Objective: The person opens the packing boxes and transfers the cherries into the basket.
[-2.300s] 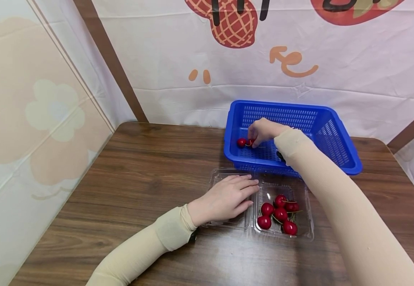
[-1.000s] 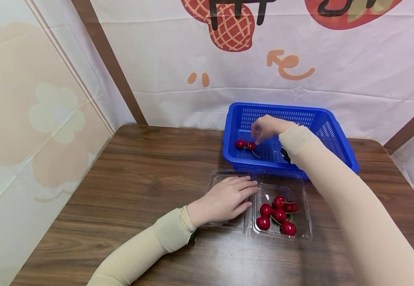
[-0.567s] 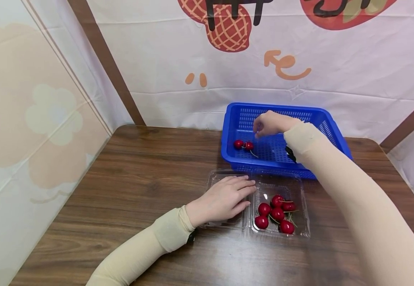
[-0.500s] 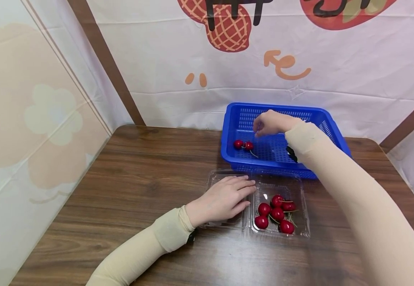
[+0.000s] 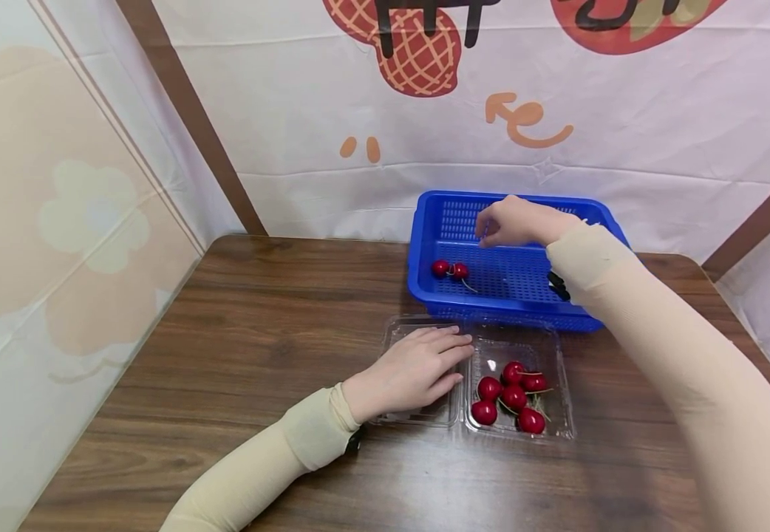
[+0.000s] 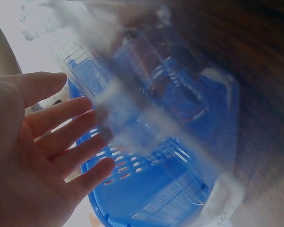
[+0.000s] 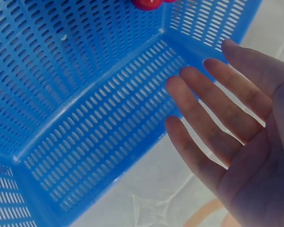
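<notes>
My right hand (image 5: 521, 222) hovers over the blue basket (image 5: 414, 258); in the right wrist view its fingers (image 7: 208, 127) are relaxed with nothing between them. Two red cherries (image 5: 450, 270) with stems lie in the basket's left part, below and left of that hand. My left hand (image 5: 408, 373) lies flat, fingers extended, over the left half of the clear plastic clamshell box (image 5: 388, 336). Several cherries (image 5: 513, 397) sit in the box's right half. The left wrist view shows the left palm (image 6: 38, 151) beside the blurred clear plastic.
Everything stands on a brown wooden table (image 5: 239, 332). The blue basket is directly behind the clamshell box. A printed cloth (image 5: 292, 111) hangs behind the table, and another one (image 5: 86, 222) is on the left side.
My right hand has let go of the cherry in the basket and risen back and to the right. The two cherries stay in the basket. My left hand has kept its place on the box.
</notes>
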Demonstrator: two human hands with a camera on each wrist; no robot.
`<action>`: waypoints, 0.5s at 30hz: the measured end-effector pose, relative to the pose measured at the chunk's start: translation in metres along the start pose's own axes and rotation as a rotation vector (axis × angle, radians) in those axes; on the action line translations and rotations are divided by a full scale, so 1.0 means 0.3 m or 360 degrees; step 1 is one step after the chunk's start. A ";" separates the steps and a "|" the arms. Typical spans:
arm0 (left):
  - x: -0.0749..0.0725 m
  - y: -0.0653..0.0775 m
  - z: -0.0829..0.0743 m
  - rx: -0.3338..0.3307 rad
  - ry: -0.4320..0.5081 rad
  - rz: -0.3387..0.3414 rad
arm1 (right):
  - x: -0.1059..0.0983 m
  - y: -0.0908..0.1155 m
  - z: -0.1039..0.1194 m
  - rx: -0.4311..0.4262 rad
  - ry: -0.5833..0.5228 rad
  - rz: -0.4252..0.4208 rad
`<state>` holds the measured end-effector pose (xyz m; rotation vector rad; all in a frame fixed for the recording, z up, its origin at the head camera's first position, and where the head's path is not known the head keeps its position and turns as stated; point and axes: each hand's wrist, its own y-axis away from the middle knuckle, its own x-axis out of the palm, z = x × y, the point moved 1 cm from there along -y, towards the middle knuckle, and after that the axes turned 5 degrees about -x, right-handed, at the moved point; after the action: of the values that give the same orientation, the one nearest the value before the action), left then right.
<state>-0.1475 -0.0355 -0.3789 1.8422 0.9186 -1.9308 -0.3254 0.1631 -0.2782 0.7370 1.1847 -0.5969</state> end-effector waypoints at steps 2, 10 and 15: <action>0.000 0.000 0.000 0.0002 0.0009 -0.0005 | -0.004 0.010 0.002 -0.0022 0.0007 -0.0023; 0.000 0.001 -0.003 0.0001 -0.0003 -0.0021 | -0.031 0.076 0.025 -0.0131 0.0058 -0.0120; -0.002 0.001 -0.005 -0.0007 -0.0014 -0.0009 | -0.046 0.120 0.049 -0.0206 0.0093 -0.0171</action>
<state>-0.1459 -0.0349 -0.3785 1.8288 0.9258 -1.9375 -0.2933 0.1746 -0.2551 0.5871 1.3108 -0.5849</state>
